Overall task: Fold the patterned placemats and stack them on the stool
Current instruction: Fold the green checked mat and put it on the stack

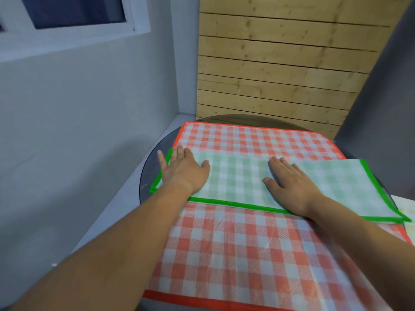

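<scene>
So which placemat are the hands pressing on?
The green checked placemat: left hand and right hand lie flat on it, atop the spread red checked placemat.

From my end I count two mats: one red mat (235,254), one green mat (235,178), one round counter (148,169).

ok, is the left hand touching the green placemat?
Touching. The head view shows the left hand lying flat, fingers straight, on the left end of the green placemat, palm pressed onto the cloth with no gap.
</scene>
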A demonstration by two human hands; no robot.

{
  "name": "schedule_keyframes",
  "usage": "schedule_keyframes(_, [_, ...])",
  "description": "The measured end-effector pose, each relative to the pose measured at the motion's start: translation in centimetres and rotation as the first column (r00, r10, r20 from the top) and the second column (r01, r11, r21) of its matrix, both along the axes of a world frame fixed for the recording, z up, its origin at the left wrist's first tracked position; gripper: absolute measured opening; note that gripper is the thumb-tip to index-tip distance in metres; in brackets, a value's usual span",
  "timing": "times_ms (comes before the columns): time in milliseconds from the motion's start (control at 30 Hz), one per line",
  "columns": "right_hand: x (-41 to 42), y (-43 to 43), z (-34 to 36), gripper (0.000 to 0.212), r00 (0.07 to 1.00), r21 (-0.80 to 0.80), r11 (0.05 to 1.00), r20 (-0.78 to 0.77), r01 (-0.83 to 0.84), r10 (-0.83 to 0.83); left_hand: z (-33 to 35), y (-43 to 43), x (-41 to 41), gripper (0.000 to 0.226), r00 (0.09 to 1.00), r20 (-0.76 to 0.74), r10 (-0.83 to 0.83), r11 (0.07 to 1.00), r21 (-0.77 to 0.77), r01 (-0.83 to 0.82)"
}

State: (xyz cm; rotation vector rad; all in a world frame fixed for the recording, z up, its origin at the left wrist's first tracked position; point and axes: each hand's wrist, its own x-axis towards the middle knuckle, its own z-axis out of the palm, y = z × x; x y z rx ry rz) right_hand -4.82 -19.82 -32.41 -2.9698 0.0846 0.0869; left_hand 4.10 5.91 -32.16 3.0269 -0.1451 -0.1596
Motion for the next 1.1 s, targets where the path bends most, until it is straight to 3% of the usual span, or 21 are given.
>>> schedule_keyframes(67, [0.0,-0.1,-0.1,0.067,1.000,-0.002,1.000,0.005,-0.002,0.002,0.3,-0.9,-0.2,0.078,1.000,0.012,-0.025,0.998,0.056,0.025])
schedule_keyframes(133, [0.1,-0.2,-0.2,0.066,1.000,-0.001,1.000,0.007,-0.002,0.002,0.9,-2.8,-0.5,0.070,0.978,0.032,-0.208,0.978,-0.013,0.208])
schedule_keyframes(233, [0.2,-0.2,-0.3,0.066,1.000,0.000,1.000,0.009,-0.005,0.005,1.7,-6.4,-1.6,0.062,0.858,0.054,-0.510,0.847,-0.143,0.512])
schedule_keyframes(300, [0.3,-0.2,-0.5,0.067,1.000,0.004,1.000,0.014,-0.007,0.007,1.0,-8.0,-2.3,0.060,0.822,0.031,-0.569,0.813,-0.135,0.567])
schedule_keyframes(633, [0.0,-2.4,-0.1,0.069,1.000,0.064,0.998,-0.027,-0.001,0.003,-0.9,-8.3,-2.8,0.068,0.845,0.028,-0.534,0.844,-0.041,0.534])
schedule_keyframes(867, [-2.2,-10.5,-0.5,0.072,0.949,-0.015,0.949,0.001,0.314,-0.314,-1.0,-8.0,-2.9,0.068,0.842,0.017,-0.540,0.841,-0.031,0.540])
schedule_keyframes(1100, [-2.1,-10.9,-1.2,0.081,0.937,-0.047,0.936,0.026,0.349,-0.349,-0.6,-8.2,-2.9,0.073,0.880,-0.026,-0.475,0.879,-0.049,0.473])
